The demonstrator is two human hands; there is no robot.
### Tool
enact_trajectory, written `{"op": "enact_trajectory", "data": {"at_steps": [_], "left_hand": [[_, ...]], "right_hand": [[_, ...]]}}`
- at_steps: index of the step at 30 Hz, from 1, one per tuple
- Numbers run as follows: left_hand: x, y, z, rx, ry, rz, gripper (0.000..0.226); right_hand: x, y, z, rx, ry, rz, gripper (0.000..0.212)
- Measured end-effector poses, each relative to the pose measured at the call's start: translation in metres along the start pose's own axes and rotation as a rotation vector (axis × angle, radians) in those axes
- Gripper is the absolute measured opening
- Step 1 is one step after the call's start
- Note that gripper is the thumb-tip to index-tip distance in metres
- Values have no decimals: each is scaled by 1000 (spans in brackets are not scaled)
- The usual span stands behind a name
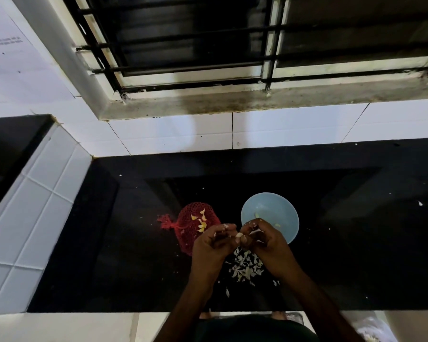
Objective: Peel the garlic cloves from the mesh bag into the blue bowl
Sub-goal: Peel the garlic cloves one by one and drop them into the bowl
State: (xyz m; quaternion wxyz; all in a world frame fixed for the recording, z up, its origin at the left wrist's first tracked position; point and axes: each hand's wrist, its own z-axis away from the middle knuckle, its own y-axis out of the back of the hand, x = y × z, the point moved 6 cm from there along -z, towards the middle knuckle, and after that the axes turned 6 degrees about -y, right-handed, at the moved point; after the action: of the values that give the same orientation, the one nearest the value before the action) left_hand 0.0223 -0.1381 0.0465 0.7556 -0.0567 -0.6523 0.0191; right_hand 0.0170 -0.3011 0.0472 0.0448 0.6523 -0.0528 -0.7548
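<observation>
The left hand (211, 243) and right hand (266, 240) pinch a small white garlic clove (239, 235) together, partly hiding the round blue bowl (269, 206) and red mesh bag (192, 219).

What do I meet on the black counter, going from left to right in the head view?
Red mesh bag → left hand → garlic clove → blue bowl. The right hand overlaps the bowl, so I leave it out.
</observation>
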Motion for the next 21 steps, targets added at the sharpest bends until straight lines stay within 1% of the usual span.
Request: {"op": "enact_trajectory", "data": {"at_steps": [3,7,10,13,15,16,17,19,21], "left_hand": [[-2,0,-1,-9,-3,-51,30],[-7,2,-1,-6,-10,-128,22],[-9,2,-1,12,22,-81,22],[-11,-4,0,13,69,-1,32],[-13,-9,1,-3,108,75,35],[-14,-12,3,-24,120,107,33],[-15,-15,4,-44,126,126,31],[-16,-19,8,-61,140,134,26],[-17,-21,11,-59,167,154,25]], "right_hand": [[2,-1,0,-9,16,-10,11],[6,-1,1,3,58,78,7],[-1,-1,4,66,168,141,10],[-2,-2,5,141,187,145,6],[-3,-6,6,160,209,159,14],[-3,-8,6,162,233,182,16],[-3,-11,7,162,257,216,15],[-1,-16,9,167,274,303,7],[-1,-17,10,199,270,376,22]]}}
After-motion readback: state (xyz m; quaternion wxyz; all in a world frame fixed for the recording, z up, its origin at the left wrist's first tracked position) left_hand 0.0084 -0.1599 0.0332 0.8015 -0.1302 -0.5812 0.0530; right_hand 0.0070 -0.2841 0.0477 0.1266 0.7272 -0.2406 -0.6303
